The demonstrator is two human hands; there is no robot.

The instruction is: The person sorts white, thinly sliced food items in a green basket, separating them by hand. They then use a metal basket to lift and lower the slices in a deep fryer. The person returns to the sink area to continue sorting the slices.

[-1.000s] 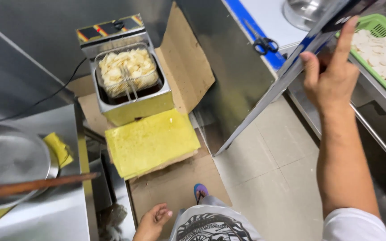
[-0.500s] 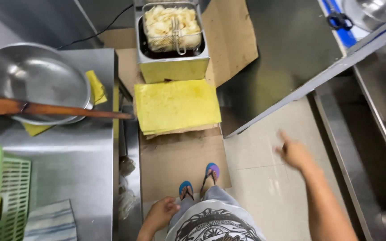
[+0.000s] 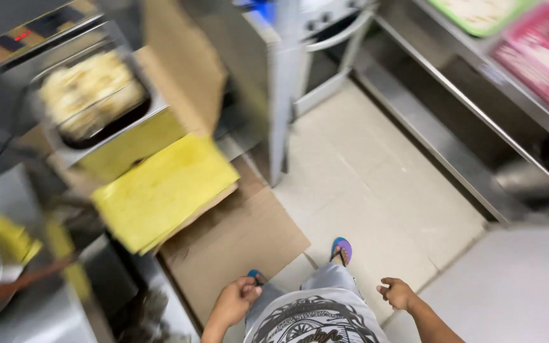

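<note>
Yellow sheet (image 3: 163, 190) lying on brown cardboard (image 3: 236, 244) at centre left; fryer (image 3: 96, 108) of grey steel with a yellow front, holding pale yellow food. Floor (image 3: 376, 184) of beige tiles. Far right, a green tray (image 3: 478, 13) and a pink tray (image 3: 535, 57). Near, a blue-and-purple sandal (image 3: 342, 249) and a white shirt (image 3: 316, 321) with a black print.

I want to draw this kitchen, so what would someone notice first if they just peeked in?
Probably the bright yellow sheets lying on cardboard at left, just below a fryer basket full of pale food. Next come the person's own left hand and right hand, both hanging low and holding nothing, above a flat cardboard piece on the tiled floor. A pink basket sits on the steel counter, top right.
</note>
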